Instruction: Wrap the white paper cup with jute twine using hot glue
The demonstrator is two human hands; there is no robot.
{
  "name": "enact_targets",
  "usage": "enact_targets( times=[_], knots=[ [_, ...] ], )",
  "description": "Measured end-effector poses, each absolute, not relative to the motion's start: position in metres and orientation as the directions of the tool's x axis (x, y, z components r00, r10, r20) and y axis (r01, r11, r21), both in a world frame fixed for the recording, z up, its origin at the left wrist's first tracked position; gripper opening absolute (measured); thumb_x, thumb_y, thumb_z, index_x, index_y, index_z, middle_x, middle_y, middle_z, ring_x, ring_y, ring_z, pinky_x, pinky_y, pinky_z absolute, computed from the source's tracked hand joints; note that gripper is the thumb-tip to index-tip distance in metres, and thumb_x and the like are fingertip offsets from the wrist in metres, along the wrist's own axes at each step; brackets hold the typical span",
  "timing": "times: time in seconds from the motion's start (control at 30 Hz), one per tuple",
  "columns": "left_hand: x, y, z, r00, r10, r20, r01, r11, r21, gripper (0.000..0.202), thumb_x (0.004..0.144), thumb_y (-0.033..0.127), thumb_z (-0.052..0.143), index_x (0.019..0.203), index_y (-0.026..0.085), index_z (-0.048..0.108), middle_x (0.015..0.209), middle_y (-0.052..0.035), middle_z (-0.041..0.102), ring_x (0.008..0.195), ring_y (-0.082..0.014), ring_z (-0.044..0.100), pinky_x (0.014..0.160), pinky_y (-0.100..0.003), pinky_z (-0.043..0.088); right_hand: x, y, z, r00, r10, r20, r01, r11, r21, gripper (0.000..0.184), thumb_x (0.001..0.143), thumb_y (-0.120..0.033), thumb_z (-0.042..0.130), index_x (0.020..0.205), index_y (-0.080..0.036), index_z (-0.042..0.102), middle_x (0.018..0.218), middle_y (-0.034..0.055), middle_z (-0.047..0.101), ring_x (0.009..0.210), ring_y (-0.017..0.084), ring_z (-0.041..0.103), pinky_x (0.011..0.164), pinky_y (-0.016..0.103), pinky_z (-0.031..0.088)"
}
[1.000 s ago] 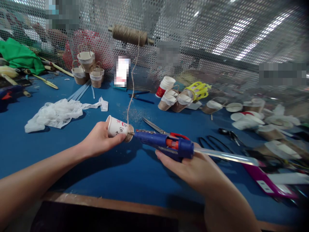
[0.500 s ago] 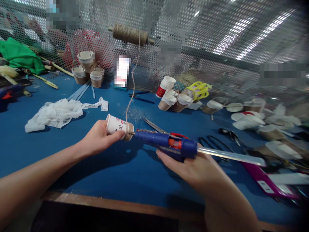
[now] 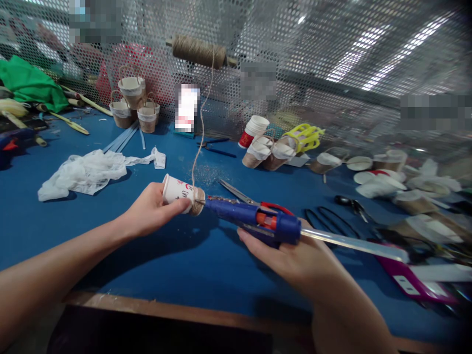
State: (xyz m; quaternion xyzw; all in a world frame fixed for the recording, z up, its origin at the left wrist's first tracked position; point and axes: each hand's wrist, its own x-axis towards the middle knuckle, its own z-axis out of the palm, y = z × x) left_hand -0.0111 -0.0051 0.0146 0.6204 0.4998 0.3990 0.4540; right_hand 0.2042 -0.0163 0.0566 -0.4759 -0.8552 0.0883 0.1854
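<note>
My left hand [image 3: 153,209] grips a white paper cup [image 3: 173,189] lying on its side, its base end turned to the right. Jute twine [image 3: 202,132] is wound around that end and runs up to a large spool [image 3: 199,50] on a rod. In my right hand [image 3: 287,255] is a blue hot glue gun [image 3: 250,216], with a long clear glue stick [image 3: 354,243] sticking out of its back. The nozzle meets the twine-wrapped part of the cup; whether glue is flowing I cannot tell.
Scissors [image 3: 239,191] with red handles lie behind the glue gun. White lace fabric [image 3: 84,174] is on the left, near several small twine baskets [image 3: 132,88]. More cups and baskets [image 3: 258,150] stand at the back right. A perforated metal screen [image 3: 313,44] rises behind the blue table [image 3: 147,275].
Both hands stay nearly in place, the nozzle still at the twine on the cup. The glue gun's rear end has dipped very slightly.
</note>
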Motion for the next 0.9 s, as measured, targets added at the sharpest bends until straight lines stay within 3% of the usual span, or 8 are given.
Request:
enact_targets(
  times=[0.23, 0.4, 0.53, 0.67, 0.9],
  knots=[
    [-0.014, -0.002, 0.010, 0.152, 0.986, 0.071, 0.293, -0.113, 0.949, 0.025, 0.072, 0.030, 0.052, 0.078, 0.008, 0.063, 0.065, -0.0028, 0.062, 0.054, -0.0099, 0.050, 0.052, -0.021, 0.040, 0.210, -0.017, 0.049, -0.501, 0.832, 0.240, 0.741, 0.555, -0.377, 0.013, 0.075, -0.026, 0.051, 0.063, -0.022, 0.051, 0.059, -0.0006, 0.058, 0.055, 0.015, 0.056, 0.047, 0.026, 0.043],
    [-0.013, -0.004, 0.011, 0.174, 0.981, 0.088, 0.263, -0.132, 0.956, 0.024, 0.072, 0.029, 0.052, 0.078, 0.009, 0.064, 0.064, -0.0029, 0.062, 0.053, -0.0099, 0.050, 0.048, -0.019, 0.038, 0.206, -0.015, 0.051, -0.455, 0.859, 0.234, 0.733, 0.511, -0.449, 0.015, 0.075, -0.029, 0.049, 0.062, -0.022, 0.052, 0.052, -0.0010, 0.055, 0.047, 0.014, 0.052, 0.045, 0.026, 0.043],
    [-0.012, -0.007, 0.012, 0.194, 0.974, 0.117, 0.307, -0.174, 0.936, 0.022, 0.072, 0.027, 0.053, 0.073, 0.008, 0.063, 0.047, 0.0026, 0.048, 0.040, -0.0066, 0.035, 0.037, -0.018, 0.028, 0.205, -0.015, 0.056, -0.418, 0.873, 0.252, 0.751, 0.488, -0.444, 0.019, 0.074, -0.029, 0.045, 0.059, -0.022, 0.054, 0.053, 0.0012, 0.057, 0.049, 0.016, 0.055, 0.049, 0.028, 0.045],
    [-0.012, -0.008, 0.012, 0.230, 0.949, 0.214, 0.291, -0.277, 0.916, 0.020, 0.073, 0.023, 0.052, 0.078, 0.008, 0.063, 0.046, 0.0061, 0.039, 0.039, -0.0047, 0.026, 0.034, -0.017, 0.022, 0.206, -0.013, 0.060, -0.438, 0.851, 0.289, 0.731, 0.524, -0.437, 0.019, 0.073, -0.028, 0.044, 0.061, -0.022, 0.058, 0.056, 0.0023, 0.062, 0.051, 0.017, 0.059, 0.049, 0.027, 0.047],
    [-0.016, -0.009, 0.009, 0.292, 0.855, 0.429, 0.334, -0.512, 0.792, 0.009, 0.073, 0.017, 0.053, 0.070, 0.011, 0.059, 0.052, 0.0027, 0.051, 0.041, -0.0052, 0.036, 0.036, -0.017, 0.029, 0.212, -0.011, 0.057, -0.460, 0.829, 0.317, 0.710, 0.558, -0.429, 0.019, 0.073, -0.029, 0.044, 0.062, -0.022, 0.057, 0.052, 0.0002, 0.060, 0.047, 0.015, 0.057, 0.047, 0.025, 0.046]
  ],
)
